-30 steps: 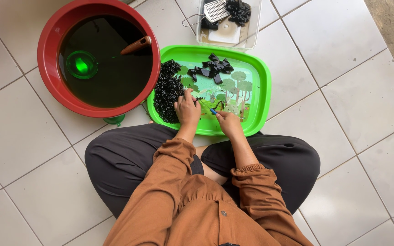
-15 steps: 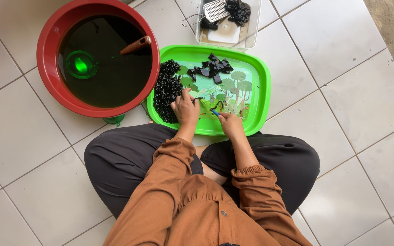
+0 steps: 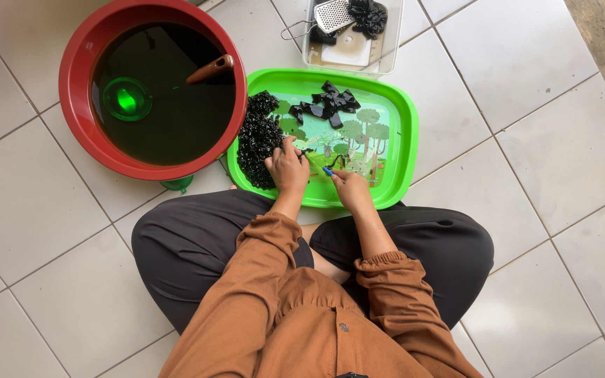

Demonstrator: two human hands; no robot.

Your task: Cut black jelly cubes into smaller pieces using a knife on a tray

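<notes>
Your left hand (image 3: 287, 166) rests curled on the green tray (image 3: 402, 140) at centre frame, touching the heap of shredded black jelly (image 3: 257, 138) on its left. Your right hand (image 3: 348, 187) pinches a small blue-handled tool (image 3: 328, 171); its blade is hidden. Glossy black jelly chunks (image 3: 329, 103) lie above.

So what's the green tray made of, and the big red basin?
The green tray looks like moulded plastic: bright, smooth, with a rolled rim and a printed tree picture inside. The red basin also looks plastic, judging by its glossy, even red rim. The floor tiles look like glazed ceramic, pale with grout lines.
</notes>
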